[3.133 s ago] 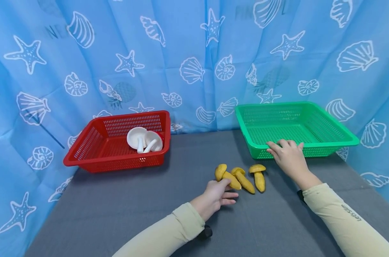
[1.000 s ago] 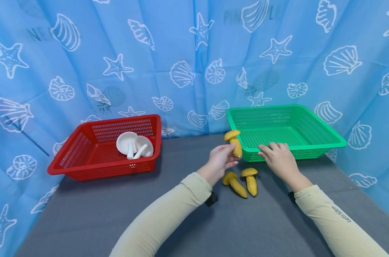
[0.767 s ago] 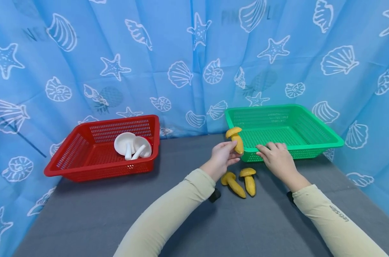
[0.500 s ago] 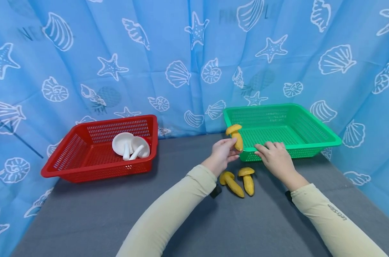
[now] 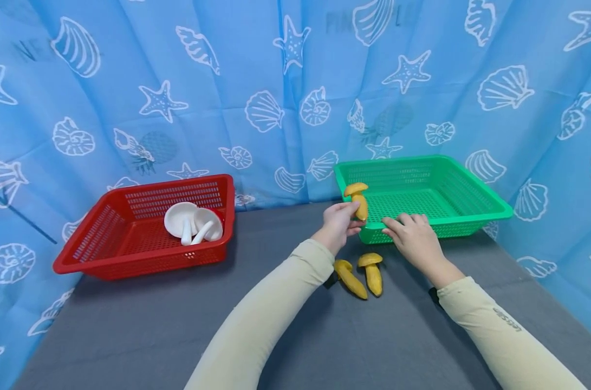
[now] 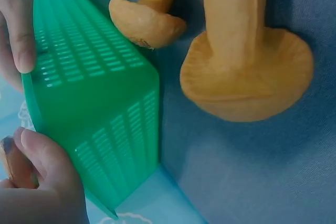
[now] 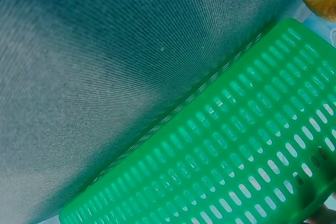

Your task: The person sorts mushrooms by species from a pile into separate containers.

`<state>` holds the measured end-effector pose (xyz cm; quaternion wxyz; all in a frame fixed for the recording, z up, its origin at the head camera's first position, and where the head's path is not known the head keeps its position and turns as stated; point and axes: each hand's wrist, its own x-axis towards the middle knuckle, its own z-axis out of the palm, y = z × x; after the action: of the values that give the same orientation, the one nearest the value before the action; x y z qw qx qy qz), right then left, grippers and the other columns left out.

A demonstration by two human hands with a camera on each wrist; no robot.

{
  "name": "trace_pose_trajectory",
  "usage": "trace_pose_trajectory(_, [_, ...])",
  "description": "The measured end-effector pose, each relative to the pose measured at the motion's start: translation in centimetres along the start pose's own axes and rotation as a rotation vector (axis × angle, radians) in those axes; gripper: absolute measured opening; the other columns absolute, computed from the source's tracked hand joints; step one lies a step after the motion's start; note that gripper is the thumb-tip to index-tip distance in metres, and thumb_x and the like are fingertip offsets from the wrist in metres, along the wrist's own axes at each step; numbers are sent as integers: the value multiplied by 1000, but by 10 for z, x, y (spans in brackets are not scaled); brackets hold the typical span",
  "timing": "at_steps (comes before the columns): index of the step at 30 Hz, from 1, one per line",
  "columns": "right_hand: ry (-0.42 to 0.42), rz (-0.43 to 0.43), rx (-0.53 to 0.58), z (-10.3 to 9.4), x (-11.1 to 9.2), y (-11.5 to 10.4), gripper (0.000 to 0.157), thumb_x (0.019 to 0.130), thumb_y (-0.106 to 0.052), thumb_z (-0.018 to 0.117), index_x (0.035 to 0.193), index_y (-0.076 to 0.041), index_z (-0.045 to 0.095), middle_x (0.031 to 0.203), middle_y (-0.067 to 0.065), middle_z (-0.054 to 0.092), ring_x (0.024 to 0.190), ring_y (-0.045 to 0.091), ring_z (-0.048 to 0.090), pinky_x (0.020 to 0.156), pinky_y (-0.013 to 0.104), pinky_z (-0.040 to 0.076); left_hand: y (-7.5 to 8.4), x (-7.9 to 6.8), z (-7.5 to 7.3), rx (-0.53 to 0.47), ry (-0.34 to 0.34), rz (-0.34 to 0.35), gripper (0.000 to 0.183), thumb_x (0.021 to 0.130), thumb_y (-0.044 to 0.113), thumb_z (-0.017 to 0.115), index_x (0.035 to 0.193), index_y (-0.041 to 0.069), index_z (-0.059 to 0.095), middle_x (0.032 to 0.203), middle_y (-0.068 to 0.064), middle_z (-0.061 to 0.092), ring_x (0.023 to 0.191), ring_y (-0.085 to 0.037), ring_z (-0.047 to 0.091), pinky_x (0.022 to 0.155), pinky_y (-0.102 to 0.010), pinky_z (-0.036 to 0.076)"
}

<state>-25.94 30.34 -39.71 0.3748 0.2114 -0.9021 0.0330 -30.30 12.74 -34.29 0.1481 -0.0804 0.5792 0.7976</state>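
In the head view my left hand (image 5: pixel 340 222) pinches a yellow mushroom (image 5: pixel 361 206) by its stem, cap up, at the left front corner of the green basket (image 5: pixel 471 219). The left wrist view shows the thumb of that left hand (image 6: pixel 50 174) against the mushroom, most of which is hidden there. My right hand (image 5: pixel 416 241) holds the basket's front rim, its fingers over the edge. Two more yellow mushrooms lie on the table in front of the basket: one on the left (image 5: pixel 352 281), partly behind my wrist, and one on the right (image 5: pixel 373 276).
A red basket (image 5: pixel 144 262) stands at the left of the grey-covered table (image 5: pixel 154 330), with two white mushrooms (image 5: pixel 180 218) inside at its right end. A blue shell-print curtain (image 5: pixel 217 124) hangs right behind both baskets.
My left hand has taken the leftmost yellow mushroom off the table and raised it to the green basket's corner. My right hand stays at the rim. The head view has shifted a little.
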Motion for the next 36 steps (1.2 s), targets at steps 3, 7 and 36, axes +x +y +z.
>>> trace_pose_trajectory(3, [3, -5, 5, 0, 1, 0, 72, 98, -51, 18, 104, -2, 71, 85, 20, 61, 80, 47, 57, 73, 63, 45, 2, 2, 4, -2, 21, 2, 21, 95, 16, 65, 111, 3, 67, 88, -11, 70, 54, -11, 60, 47, -18, 48])
trace_pose_trajectory(7, [-10, -1, 2, -1, 1, 0, 49, 98, -42, 43, 105, -2, 71, 86, 20, 61, 80, 47, 57, 74, 63, 45, 5, 4, 8, 14, 31, 3, 20, 95, 15, 64, 110, 1, 67, 92, -16, 71, 52, -11, 60, 45, -17, 47])
trace_pose_trajectory(36, [12, 13, -14, -1, 0, 0, 75, 99, -52, 15, 102, -3, 72, 83, 21, 60, 78, 47, 58, 71, 64, 45, 10, 16, 29, 381, 178, 6, 19, 88, 27, 74, 96, 11, 71, 86, -10, 72, 41, -12, 53, 44, -27, 45])
